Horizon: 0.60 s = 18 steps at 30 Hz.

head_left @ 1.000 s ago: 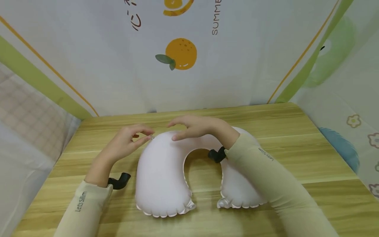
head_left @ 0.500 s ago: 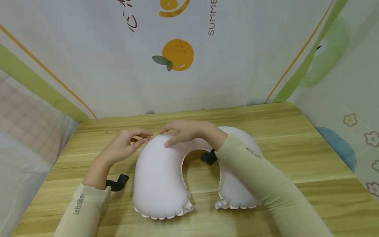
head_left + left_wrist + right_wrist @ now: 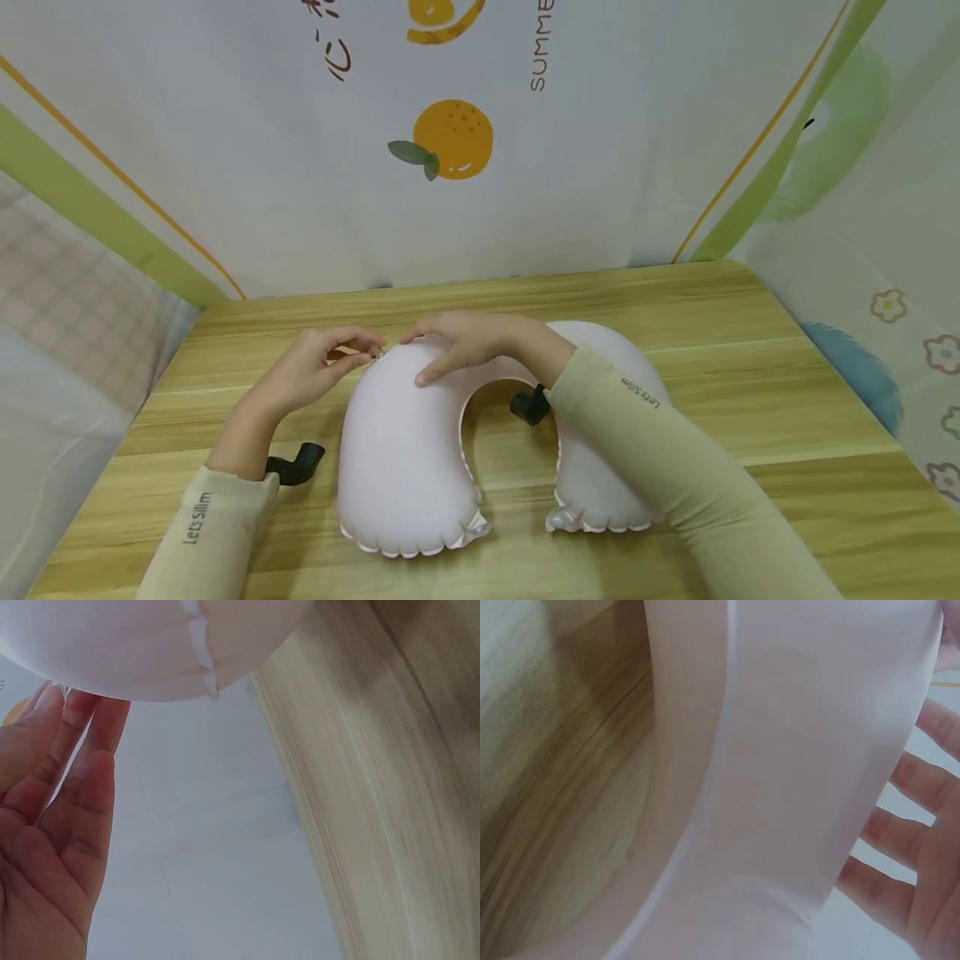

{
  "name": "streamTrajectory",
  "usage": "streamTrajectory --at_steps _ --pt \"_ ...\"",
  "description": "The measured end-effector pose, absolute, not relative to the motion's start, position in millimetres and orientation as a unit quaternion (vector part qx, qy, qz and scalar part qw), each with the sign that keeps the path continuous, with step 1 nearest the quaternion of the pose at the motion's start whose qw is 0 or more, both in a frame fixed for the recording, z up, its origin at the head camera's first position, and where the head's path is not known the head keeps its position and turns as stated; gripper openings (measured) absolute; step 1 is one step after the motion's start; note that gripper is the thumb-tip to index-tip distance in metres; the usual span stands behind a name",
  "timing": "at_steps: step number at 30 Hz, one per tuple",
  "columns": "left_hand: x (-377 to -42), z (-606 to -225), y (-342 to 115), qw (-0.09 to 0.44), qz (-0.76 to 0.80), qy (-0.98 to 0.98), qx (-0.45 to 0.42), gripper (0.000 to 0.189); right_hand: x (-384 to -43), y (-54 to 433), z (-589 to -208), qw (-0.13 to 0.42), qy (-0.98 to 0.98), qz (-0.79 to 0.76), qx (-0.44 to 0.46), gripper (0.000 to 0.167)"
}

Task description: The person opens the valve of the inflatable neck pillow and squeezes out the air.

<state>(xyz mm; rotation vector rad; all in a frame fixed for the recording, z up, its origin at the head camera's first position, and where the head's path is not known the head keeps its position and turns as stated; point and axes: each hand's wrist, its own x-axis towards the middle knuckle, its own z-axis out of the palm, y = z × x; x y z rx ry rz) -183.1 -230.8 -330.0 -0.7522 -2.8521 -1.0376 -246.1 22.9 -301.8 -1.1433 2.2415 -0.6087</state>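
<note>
A pale pink, inflated U-shaped neck pillow (image 3: 401, 450) lies on the wooden table, its two scalloped ends toward me. At its upper left curve, my left hand (image 3: 306, 371) pinches a small clear valve (image 3: 377, 353) between thumb and fingers. The left wrist view has the thumb and fingers (image 3: 45, 712) meeting at the pillow's edge, the valve mostly hidden behind them. My right hand (image 3: 476, 342) rests across the top of the curve, thumb on the near face and fingers over the far side. Spread fingers (image 3: 896, 832) press along the pillow's edge in the right wrist view.
Black curved mounts stick out from both wrists, the left one (image 3: 296, 464) beside the pillow and the right one (image 3: 529, 404) over its opening. A white fruit-printed curtain (image 3: 322, 208) hangs behind the table (image 3: 750, 358). A blue shape (image 3: 855, 375) shows past the right edge.
My right hand has moved left and down onto the pillow, its thumb now touching the near face. My left hand keeps its pinch at the valve. The head view has shifted slightly.
</note>
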Motion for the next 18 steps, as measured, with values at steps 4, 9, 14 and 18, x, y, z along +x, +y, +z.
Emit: streamTrajectory --at_steps 4,9,14,18 --pt "-183.0 -330.0 -230.7 0.014 -0.335 -0.911 -0.241 0.020 -246.0 22.6 -302.4 0.267 0.833 -0.224 -0.430 0.068" --pt "-183.7 -333.0 -229.8 0.022 -0.340 -0.911 -0.231 0.017 -246.6 23.0 -304.5 0.264 0.834 -0.221 -0.432 0.068" --pt "-184.7 -336.1 -229.6 0.035 -0.342 -0.913 -0.222 0.015 -247.8 23.6 -306.7 0.263 0.832 -0.226 -0.433 0.068" --pt "-186.2 -338.8 -229.3 0.056 -0.345 -0.909 -0.229 0.014 -249.2 23.7 -307.5 0.263 0.833 -0.225 -0.432 0.068"
